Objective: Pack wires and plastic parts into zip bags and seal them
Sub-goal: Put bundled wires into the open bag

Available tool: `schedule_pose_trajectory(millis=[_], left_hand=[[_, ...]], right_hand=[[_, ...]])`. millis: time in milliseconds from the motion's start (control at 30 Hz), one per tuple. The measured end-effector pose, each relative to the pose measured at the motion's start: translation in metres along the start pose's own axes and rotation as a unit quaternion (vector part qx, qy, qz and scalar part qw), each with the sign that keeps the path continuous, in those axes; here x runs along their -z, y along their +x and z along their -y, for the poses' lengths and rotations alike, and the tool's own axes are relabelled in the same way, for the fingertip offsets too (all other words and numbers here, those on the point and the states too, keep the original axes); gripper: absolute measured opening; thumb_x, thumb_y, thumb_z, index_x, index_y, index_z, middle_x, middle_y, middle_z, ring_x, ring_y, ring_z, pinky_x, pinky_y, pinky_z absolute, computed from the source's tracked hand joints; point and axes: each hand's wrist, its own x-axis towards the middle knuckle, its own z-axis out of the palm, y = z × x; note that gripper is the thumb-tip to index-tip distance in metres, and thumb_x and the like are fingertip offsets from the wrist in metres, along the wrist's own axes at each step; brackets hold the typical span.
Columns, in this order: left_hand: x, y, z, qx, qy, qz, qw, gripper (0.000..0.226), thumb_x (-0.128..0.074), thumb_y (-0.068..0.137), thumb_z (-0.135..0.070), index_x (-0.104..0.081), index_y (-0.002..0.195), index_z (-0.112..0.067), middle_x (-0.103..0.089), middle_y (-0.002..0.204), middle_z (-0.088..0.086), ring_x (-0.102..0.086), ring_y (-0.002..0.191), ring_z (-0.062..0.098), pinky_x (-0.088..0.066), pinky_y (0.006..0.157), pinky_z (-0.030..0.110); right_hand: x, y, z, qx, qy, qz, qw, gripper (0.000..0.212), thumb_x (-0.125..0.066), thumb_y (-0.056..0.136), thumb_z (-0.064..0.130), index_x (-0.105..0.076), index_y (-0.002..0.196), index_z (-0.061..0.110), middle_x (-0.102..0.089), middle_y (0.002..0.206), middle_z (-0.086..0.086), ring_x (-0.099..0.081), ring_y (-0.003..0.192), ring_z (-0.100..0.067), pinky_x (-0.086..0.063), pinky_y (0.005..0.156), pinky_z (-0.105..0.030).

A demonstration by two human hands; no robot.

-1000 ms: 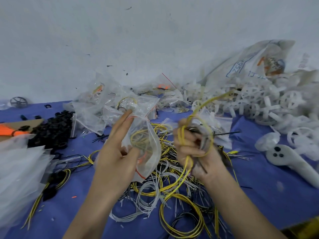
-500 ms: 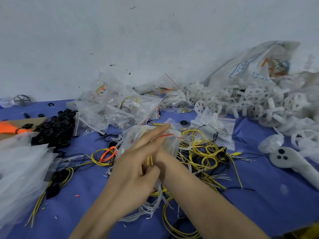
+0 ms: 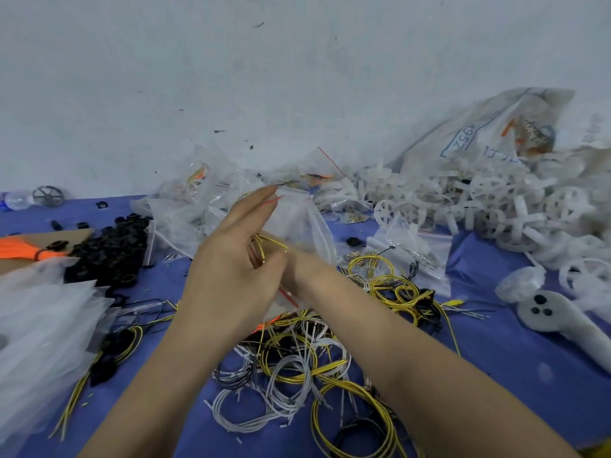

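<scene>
My left hand (image 3: 228, 279) holds a clear zip bag (image 3: 307, 226) by its red-lined mouth, fingers stretched along the edge. My right hand (image 3: 297, 272) reaches into the bag from below right with a bundle of yellow wires (image 3: 271, 242). Its fingers are hidden behind my left hand and the bag, and only the wire ends show at the wrist. Loose yellow, white and black wire coils (image 3: 297, 368) lie on the blue cloth (image 3: 496, 358) under my forearms.
White plastic wheels (image 3: 479, 200) and a printed sack (image 3: 496, 133) are heaped at the back right. Filled bags (image 3: 198, 206) sit behind my hands. Black parts (image 3: 109, 249), orange wires (image 3: 20, 249) and stacked bags (image 3: 39, 325) lie left. A white handle-shaped part (image 3: 555, 319) lies right.
My right hand carried the yellow wire bundle left, behind my left hand and into the bag. The bag has since risen and its mouth has opened wider.
</scene>
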Motion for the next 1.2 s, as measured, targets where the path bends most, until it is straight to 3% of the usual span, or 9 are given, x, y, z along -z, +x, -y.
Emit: schedule_pose_trajectory(millis=[100, 267, 367, 600, 767, 900, 1000, 1100, 1200], left_hand=[[0.009, 0.006, -0.008, 0.006, 0.014, -0.007, 1.000, 0.060, -0.048, 0.080, 0.011, -0.055, 0.131, -0.019, -0.040, 0.129, -0.034, -0.034, 0.118, -0.027, -0.028, 0.108, 0.011], [0.020, 0.015, -0.021, 0.029, 0.031, 0.013, 0.999, 0.056, -0.050, 0.083, 0.006, -0.054, 0.133, -0.020, -0.043, 0.135, -0.026, -0.054, 0.119, 0.030, -0.041, 0.104, 0.038], [0.025, 0.021, -0.025, 0.018, 0.036, 0.007, 0.999, 0.052, -0.053, 0.085, 0.005, -0.055, 0.132, -0.019, -0.045, 0.136, -0.023, -0.053, 0.122, 0.023, -0.041, 0.103, 0.039], [0.021, 0.026, -0.026, -0.006, 0.040, 0.007, 0.999, 0.051, -0.051, 0.081, 0.005, -0.057, 0.128, -0.013, -0.045, 0.130, -0.021, -0.036, 0.114, -0.017, -0.026, 0.102, 0.001], [0.026, 0.028, -0.026, 0.023, 0.021, -0.005, 1.000, 0.051, -0.049, 0.082, 0.003, -0.059, 0.128, -0.015, -0.050, 0.136, -0.016, -0.049, 0.124, 0.007, -0.041, 0.105, 0.042], [0.026, 0.030, -0.025, 0.035, 0.013, 0.008, 0.999, 0.054, -0.044, 0.081, 0.010, -0.059, 0.127, -0.013, -0.051, 0.137, -0.013, -0.051, 0.124, 0.015, -0.040, 0.103, 0.040], [0.026, 0.032, -0.022, 0.040, 0.002, 0.014, 0.999, 0.054, -0.042, 0.081, 0.011, -0.061, 0.125, -0.012, -0.052, 0.136, -0.012, -0.050, 0.122, 0.009, -0.041, 0.099, 0.030], [0.025, 0.034, -0.022, 0.048, -0.015, 0.014, 0.999, 0.051, -0.043, 0.081, 0.010, -0.063, 0.121, -0.015, -0.055, 0.132, -0.015, -0.046, 0.120, -0.005, -0.038, 0.106, 0.024], [0.021, 0.037, -0.022, 0.054, -0.012, 0.027, 0.998, 0.052, -0.042, 0.080, 0.010, -0.064, 0.119, -0.015, -0.055, 0.128, -0.020, -0.045, 0.114, -0.013, -0.037, 0.106, 0.022]], right_hand=[[0.014, 0.003, 0.012, -0.079, -0.047, 0.114, 0.989, 0.034, -0.032, 0.098, 0.004, -0.038, 0.068, 0.018, -0.052, 0.096, -0.007, -0.045, 0.104, -0.019, -0.036, 0.087, -0.022], [0.027, 0.004, 0.020, -0.069, -0.144, 0.149, 0.976, 0.029, -0.034, 0.100, 0.012, -0.051, 0.077, 0.012, -0.051, 0.082, -0.006, -0.045, 0.078, -0.019, -0.029, 0.057, -0.021], [0.026, 0.002, 0.022, -0.024, -0.221, 0.124, 0.967, 0.028, -0.034, 0.101, 0.015, -0.054, 0.118, 0.006, -0.058, 0.123, -0.014, -0.054, 0.103, -0.025, -0.024, 0.061, -0.016], [0.042, 0.003, 0.014, -0.027, -0.199, 0.152, 0.968, 0.039, -0.039, 0.099, 0.008, -0.030, 0.062, 0.018, -0.033, 0.065, 0.006, -0.034, 0.055, -0.009, -0.036, 0.047, -0.007], [0.050, 0.005, 0.009, 0.010, -0.151, 0.126, 0.981, 0.024, -0.041, 0.094, 0.000, -0.061, 0.107, -0.001, -0.064, 0.100, -0.016, -0.047, 0.078, -0.017, -0.038, 0.064, -0.023], [0.055, 0.009, 0.009, -0.009, -0.200, 0.066, 0.977, 0.034, -0.046, 0.094, 0.009, -0.055, 0.126, 0.014, -0.055, 0.106, -0.008, -0.048, 0.089, -0.019, -0.033, 0.053, -0.019], [0.057, 0.006, 0.011, 0.015, -0.160, 0.043, 0.986, 0.018, -0.052, 0.090, 0.010, -0.067, 0.089, 0.020, -0.059, 0.077, -0.002, -0.060, 0.073, -0.019, -0.039, 0.047, -0.016], [0.046, 0.006, 0.011, 0.028, -0.095, 0.094, 0.991, 0.049, -0.051, 0.086, 0.001, -0.049, 0.043, 0.023, -0.047, 0.043, 0.010, -0.048, 0.045, -0.002, -0.032, 0.040, -0.009], [0.039, 0.005, 0.007, 0.017, -0.114, 0.180, 0.977, 0.036, -0.050, 0.089, -0.002, -0.043, 0.057, 0.013, -0.042, 0.058, 0.007, -0.035, 0.052, -0.005, -0.033, 0.046, -0.009]])
